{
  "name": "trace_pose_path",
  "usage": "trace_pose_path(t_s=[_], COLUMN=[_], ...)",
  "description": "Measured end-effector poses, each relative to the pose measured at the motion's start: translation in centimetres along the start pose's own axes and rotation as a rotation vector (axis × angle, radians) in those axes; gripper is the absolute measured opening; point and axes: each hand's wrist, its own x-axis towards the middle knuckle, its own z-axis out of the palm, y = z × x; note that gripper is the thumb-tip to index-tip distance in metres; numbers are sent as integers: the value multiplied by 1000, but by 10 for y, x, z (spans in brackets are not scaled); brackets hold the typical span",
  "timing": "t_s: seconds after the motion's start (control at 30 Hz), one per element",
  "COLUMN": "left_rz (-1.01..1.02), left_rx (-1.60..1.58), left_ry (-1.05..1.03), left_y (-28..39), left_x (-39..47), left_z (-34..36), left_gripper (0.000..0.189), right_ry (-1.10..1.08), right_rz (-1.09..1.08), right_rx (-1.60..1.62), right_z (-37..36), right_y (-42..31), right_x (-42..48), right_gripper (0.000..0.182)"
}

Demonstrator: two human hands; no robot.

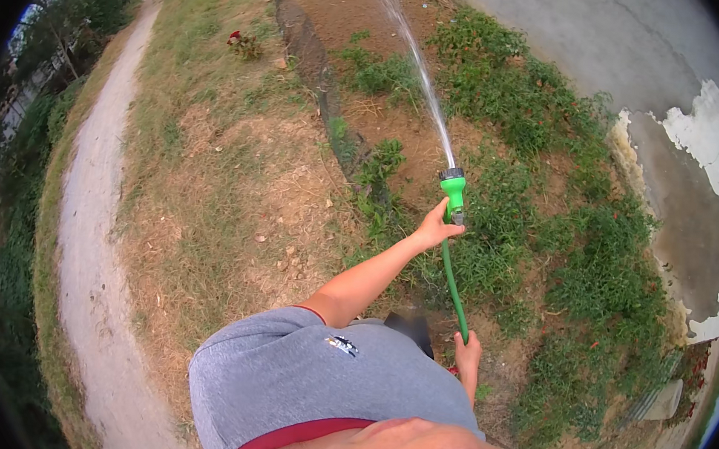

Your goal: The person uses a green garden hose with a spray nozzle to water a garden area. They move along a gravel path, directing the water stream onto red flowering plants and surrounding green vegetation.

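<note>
My left hand [436, 227] is closed around the lower part of a green spray nozzle [453, 191] with a black ring at its head. From the nozzle a jet of water [425, 79] shoots up and away to the left, over bare soil. A green garden hose [453, 283] hangs in a slight curve from the nozzle down to my right hand [468, 356], whose fingers grip it near my waist. Leafy plants with small red fruits [493, 236] grow just right of the nozzle.
Low dark netting [328, 103] edges the bed on the left. Past it lie dry grass, a small red-flowered plant [244, 45] and a pale dirt path [95, 201]. A wall with peeling white plaster [688, 208] borders the right side. More green plants [611, 278] stand near it.
</note>
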Motion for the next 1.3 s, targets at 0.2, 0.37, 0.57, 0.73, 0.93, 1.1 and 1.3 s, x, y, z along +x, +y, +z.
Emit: trace_pose_path(t_s=[0.2, 0.37, 0.57, 0.73, 0.93, 1.1, 1.3], left_rz=[-2, -17, -110, -140, -106, -153, -99], left_rx=[85, 55, 58, 9, 5, 31, 65], left_ry=[3, -34, -37, -116, -193, -223, -258], left_y=[21, 12, 14, 34, 52, 50, 29], left_x=[-2, 0, 13, 26, 31, 39, 41], left_z=[1, -6, -12, -13, -6, -3, 1], left_gripper=[70, 67, 78, 86, 91, 95, 99], right_ry=[15, -14, -32, 8, 38, 46, 71], right_rz=[2, -12, 10, -9, 8, 5, 6], right_rx=[-7, -36, -4, 23, 66, 56, 33], right_z=[18, 21, 21, 20, 14, 12, 17], right_y=[21, 22, 17, 20, 11, 7, 11], right_x=[13, 14, 6, 10, 9, 5, 4], right_gripper=[33, 33, 31, 30, 29, 28, 31])
